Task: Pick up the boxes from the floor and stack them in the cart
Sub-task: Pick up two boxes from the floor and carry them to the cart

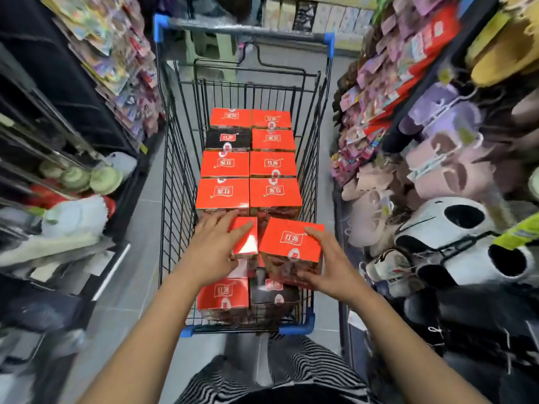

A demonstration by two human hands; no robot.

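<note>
A person's right hand (329, 266) grips a red cardboard box with a white emblem (291, 243), thumb on its top and fingers curled under its near face. It holds the box tilted above the near end of a black wire shopping cart with blue corner guards (172, 170). The left hand (214, 243) lies with straight fingers across a steeply tipped red box (246, 237) just beside it, apparently steadying it so both can settle into the gap. Below them sit a lower red box (223, 295) and a dark box (274, 290), suggesting the upper layer here is not yet filled. Beyond the hands, a two-wide layer of red boxes (224, 195) runs to the far end with one black-topped box (229, 139) among them. They are packed edge to edge, probably to keep the stack level. No boxes show on the grey tiled floor (140, 228), so the job looks near its end. Shelves of slippers (449, 170) line the aisle's right side.
</note>
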